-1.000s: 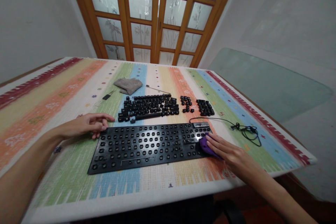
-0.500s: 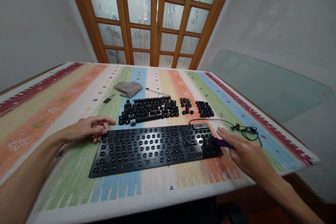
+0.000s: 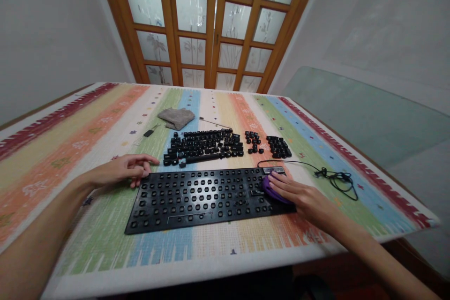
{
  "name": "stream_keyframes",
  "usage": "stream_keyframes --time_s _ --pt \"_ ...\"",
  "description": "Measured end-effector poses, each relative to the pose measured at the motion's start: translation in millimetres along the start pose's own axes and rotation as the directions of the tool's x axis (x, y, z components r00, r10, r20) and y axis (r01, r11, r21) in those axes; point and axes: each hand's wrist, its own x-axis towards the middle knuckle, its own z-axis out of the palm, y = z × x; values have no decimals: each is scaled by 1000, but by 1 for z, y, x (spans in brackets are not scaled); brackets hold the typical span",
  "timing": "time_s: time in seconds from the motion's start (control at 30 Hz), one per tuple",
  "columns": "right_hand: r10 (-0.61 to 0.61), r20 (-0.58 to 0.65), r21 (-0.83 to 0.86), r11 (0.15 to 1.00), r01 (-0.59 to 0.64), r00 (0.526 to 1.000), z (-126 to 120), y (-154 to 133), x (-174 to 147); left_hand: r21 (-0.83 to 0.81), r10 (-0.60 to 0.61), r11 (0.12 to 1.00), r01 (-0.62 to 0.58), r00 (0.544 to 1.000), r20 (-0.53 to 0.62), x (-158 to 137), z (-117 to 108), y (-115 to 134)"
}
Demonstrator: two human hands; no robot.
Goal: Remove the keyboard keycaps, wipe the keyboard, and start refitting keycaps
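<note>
A black keyboard (image 3: 200, 194) with its keycaps off lies flat across the front of the table, bare switches showing. At its far left corner is my left hand (image 3: 130, 168); the index finger stretches forward while the other fingers curl and hold the corner. My right hand (image 3: 304, 197) presses a purple cloth (image 3: 272, 192) onto the number-pad end, covering part of the switches there. Most of the cloth sits beneath my fingers. Loose black keycaps (image 3: 202, 143) are laid out in rows just beyond the keyboard, with smaller groups toward the right.
A folded grey cloth (image 3: 176, 118) lies behind the keycaps, near a thin rod-like tool (image 3: 215, 123). To its left is a small black-handled tool (image 3: 148, 133). The keyboard's coiled cable (image 3: 339, 180) rests on the right of the striped tablecloth (image 3: 116, 117).
My right hand has moved left with the purple cloth, from the keyboard's right edge onto the number-pad area. My left hand stays at the corner. The whole view has shifted slightly.
</note>
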Motion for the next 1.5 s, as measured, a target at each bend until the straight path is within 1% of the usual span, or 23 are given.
stream_keyframes --time_s 0.13,0.23,0.3,0.33,0.4,0.47,0.5,0.57,0.6,0.67,0.77,0.87,0.93,1.0,1.03,1.1,1.17,1.27,1.3,1.33,1.37,1.43,1.5 --pt "8 -26 16 1000 -8 1000 -9 10 -20 6 -4 1000 4 1000 7 0 0 2" --pt "22 -5 -13 1000 -22 1000 -13 18 -34 0 18 1000 -18 999 40 0 -1 0" --pt "84 32 -89 993 -81 996 -13 22 -42 -4 28 1000 -28 999 46 1 -1 -1" --pt "150 46 -149 979 -142 988 -12 23 -46 -5 27 1000 -27 999 45 1 -1 -1" --pt "318 52 -266 918 -294 947 -13 21 -48 -7 15 1000 -15 999 34 1 -1 -2" --pt "458 12 -332 840 -428 889 -17 14 -44 -11 -2 1000 2 1000 27 1 0 -1" --pt "497 -20 -341 812 -473 868 -20 9 -39 -13 -9 1000 9 1000 24 1 0 -1" --pt "525 -130 -353 768 -534 841 -23 -2 -28 -15 -17 1000 18 1000 22 1 1 0" --pt "511 -171 -346 770 -537 843 -24 -9 -22 -13 -18 1000 18 1000 23 1 1 1" --pt "435 -190 -310 824 -474 880 -19 -23 -13 -5 -10 1000 10 1000 24 0 0 1" --pt "323 -79 -304 893 -331 943 -5 -44 -11 10 4 1000 -4 1000 25 0 0 2" --pt "294 -38 -365 886 -287 955 2 -57 -18 9 14 1000 -14 1000 26 0 0 2" --pt "295 14 -331 903 -274 955 -4 -58 -20 3 15 1000 -15 1000 17 0 0 2" --pt "346 67 -285 905 -314 936 -18 -54 -16 -3 10 1000 -10 1000 -1 0 1 2" --pt "402 88 -288 886 -363 912 -26 -50 -12 -7 7 1000 -7 1000 -8 0 1 1" --pt "456 26 -306 851 -427 890 -39 -42 -2 -10 3 1000 -3 1000 -13 0 1 1" --pt "467 -99 -305 826 -473 879 -44 -32 8 -9 2 1000 -2 1000 -15 0 1 1" --pt "474 -278 -276 793 -542 835 -36 -18 20 -5 7 1000 -7 1000 -20 1 1 1" --pt "470 -309 -266 792 -550 827 -31 -14 22 -4 8 1000 -8 1000 -20 1 1 1" --pt "460 -306 -257 803 -538 833 -26 -12 24 -3 10 1000 -10 1000 -19 1 1 0" --pt "440 -263 -248 829 -501 858 -20 -10 25 -2 10 1000 -10 1000 -16 1 1 0" --pt "378 -115 -234 888 -395 918 -12 -10 24 0 13 1000 -13 1000 -11 1 0 -1" --pt "324 17 -240 920 -310 946 -8 -15 19 -5 18 1000 -18 1000 -2 2 0 -3"
